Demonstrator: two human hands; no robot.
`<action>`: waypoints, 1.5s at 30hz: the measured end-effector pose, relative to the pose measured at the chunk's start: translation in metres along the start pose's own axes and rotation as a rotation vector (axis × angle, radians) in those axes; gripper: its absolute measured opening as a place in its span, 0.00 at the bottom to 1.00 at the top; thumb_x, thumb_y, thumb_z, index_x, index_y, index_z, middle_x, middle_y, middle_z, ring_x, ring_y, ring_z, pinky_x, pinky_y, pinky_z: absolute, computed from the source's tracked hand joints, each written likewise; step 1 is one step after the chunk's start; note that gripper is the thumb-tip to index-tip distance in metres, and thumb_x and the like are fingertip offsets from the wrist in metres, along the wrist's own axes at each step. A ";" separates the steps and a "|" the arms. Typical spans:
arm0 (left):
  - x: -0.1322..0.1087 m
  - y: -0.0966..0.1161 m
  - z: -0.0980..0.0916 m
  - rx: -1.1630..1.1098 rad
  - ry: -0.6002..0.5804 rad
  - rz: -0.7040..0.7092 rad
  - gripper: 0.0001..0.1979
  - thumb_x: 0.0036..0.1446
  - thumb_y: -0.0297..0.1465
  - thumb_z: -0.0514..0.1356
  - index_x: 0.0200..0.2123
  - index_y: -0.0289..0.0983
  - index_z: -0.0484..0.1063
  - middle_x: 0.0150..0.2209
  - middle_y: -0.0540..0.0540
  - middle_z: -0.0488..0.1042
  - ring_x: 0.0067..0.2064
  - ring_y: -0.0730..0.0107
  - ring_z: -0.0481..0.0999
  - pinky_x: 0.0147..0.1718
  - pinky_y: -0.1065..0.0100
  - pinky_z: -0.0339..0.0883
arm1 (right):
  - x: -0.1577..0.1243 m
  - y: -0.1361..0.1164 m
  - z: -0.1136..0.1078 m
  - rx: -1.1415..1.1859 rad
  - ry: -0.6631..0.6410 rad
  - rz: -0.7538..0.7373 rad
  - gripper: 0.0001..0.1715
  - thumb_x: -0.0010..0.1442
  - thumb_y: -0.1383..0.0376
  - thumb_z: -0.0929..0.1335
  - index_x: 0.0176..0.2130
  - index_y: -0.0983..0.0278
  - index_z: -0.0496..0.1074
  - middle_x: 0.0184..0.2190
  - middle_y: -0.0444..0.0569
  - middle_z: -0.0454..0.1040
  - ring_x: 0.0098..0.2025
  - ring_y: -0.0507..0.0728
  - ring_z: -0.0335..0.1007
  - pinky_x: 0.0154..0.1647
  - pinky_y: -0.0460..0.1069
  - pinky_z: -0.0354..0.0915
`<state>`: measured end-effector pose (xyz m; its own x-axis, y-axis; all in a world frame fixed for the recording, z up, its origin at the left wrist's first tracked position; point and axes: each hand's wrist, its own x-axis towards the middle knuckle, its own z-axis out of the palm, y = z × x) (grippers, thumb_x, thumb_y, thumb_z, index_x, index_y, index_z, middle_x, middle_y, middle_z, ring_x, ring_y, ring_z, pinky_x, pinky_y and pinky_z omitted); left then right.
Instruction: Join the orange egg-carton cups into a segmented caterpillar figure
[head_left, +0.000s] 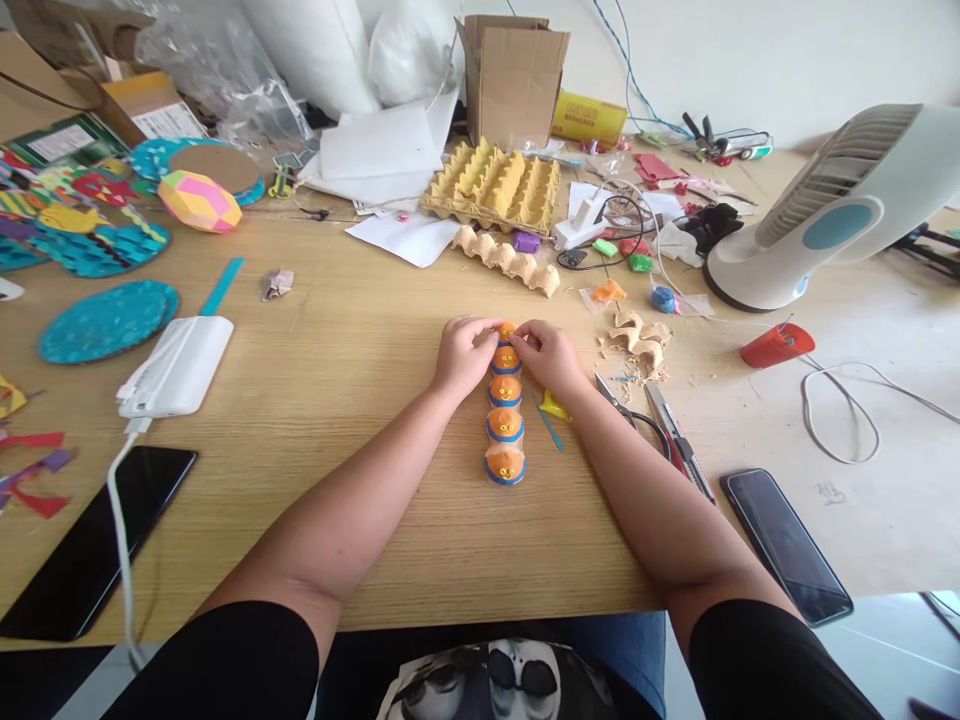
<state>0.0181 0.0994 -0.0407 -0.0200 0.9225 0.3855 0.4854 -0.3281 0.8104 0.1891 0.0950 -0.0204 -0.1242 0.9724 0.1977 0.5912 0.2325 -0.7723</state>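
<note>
A strip of egg-carton cups (505, 426) runs away from me down the middle of the table. Its several bumps are covered in orange with blue bands, and small yellow eyes and smiling mouths show on them. My left hand (466, 352) pinches the left side of the far end bump. From the right, the fingers of my right hand (551, 355) close on that same end. Fingertips partly hide the last bump. Beside the strip, near my right wrist, lie a yellow piece (553, 405) and a thin blue strip (549, 425).
Scissors (646, 420) and a box cutter (679, 435) lie right of my forearm, near a phone (784, 540). Torn carton scraps (639, 335), a red cup-like holder (777, 345) and a fan (825, 200) stand beyond. A power bank (180, 365) and another phone (97, 540) are left.
</note>
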 end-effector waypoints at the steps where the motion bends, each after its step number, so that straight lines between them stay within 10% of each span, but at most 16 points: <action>1: 0.000 0.000 0.000 -0.008 -0.006 -0.006 0.11 0.58 0.27 0.62 0.42 0.44 0.82 0.46 0.46 0.83 0.56 0.55 0.74 0.62 0.53 0.64 | 0.000 0.000 0.000 0.006 0.002 0.009 0.10 0.61 0.58 0.69 0.34 0.63 0.75 0.21 0.41 0.66 0.25 0.53 0.57 0.27 0.49 0.50; 45: -0.001 0.002 -0.001 -0.103 -0.046 -0.067 0.11 0.55 0.30 0.69 0.43 0.42 0.83 0.47 0.46 0.83 0.53 0.58 0.79 0.60 0.57 0.68 | 0.003 -0.014 -0.009 0.249 -0.049 0.167 0.04 0.56 0.66 0.70 0.31 0.63 0.71 0.18 0.36 0.57 0.21 0.49 0.50 0.23 0.47 0.45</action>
<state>0.0184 0.0978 -0.0390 -0.0080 0.9507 0.3101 0.3916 -0.2824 0.8758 0.1881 0.0941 -0.0039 -0.0836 0.9960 0.0313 0.3935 0.0618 -0.9172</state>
